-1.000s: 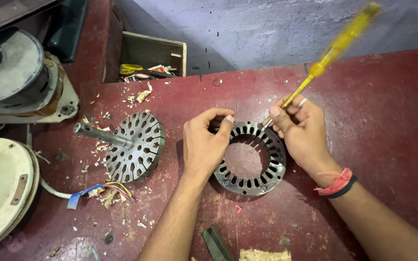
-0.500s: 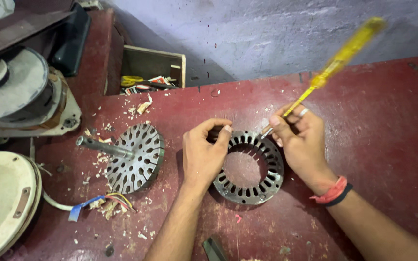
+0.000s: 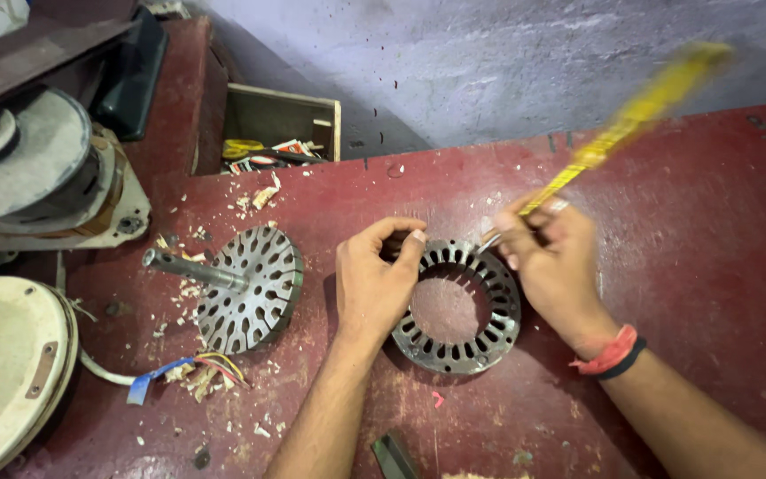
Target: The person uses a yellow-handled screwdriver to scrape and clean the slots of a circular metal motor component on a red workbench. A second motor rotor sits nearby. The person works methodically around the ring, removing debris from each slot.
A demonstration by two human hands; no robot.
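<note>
**Slotted steel ring pinned flat, screwdriver tip at its rim**

The fingers (image 3: 405, 244) of the left hand (image 3: 372, 288) are curled shut over the near-left arc of the stator ring (image 3: 458, 306), thumb and forefinger pinching the rim while the palm bears down on it. The right hand (image 3: 551, 262) is closed round the shaft end of a yellow-handled screwdriver (image 3: 631, 120), whose metal tip meets the ring's top edge just beside those fingers; the handle is blurred, so exactly how the tip sits in a slot I cannot tell. A red and black band (image 3: 612, 353) circles the right wrist.

The ring lies flat on the red worktop (image 3: 711, 222), between the two hands. It looks like stacked steel plates: stiff, fairly heavy for its width, unlikely to flex or break, though the thin teeth between the slots could have sharp edges. The smooth outer rim seems the safest hold, pinched from above, with pressure straight down so it does not skid on the painted surface.

Out to the left of the left hand stands a slotted rotor disc (image 3: 254, 288) with its shaft (image 3: 190, 268) pointing away. Beyond it lie coloured wire ends (image 3: 197, 368), wood shavings, a cream round cover (image 3: 2, 364) and a grey motor housing (image 3: 37, 173). Behind the fingers, a wooden box (image 3: 281, 120) holds small tools
</note>
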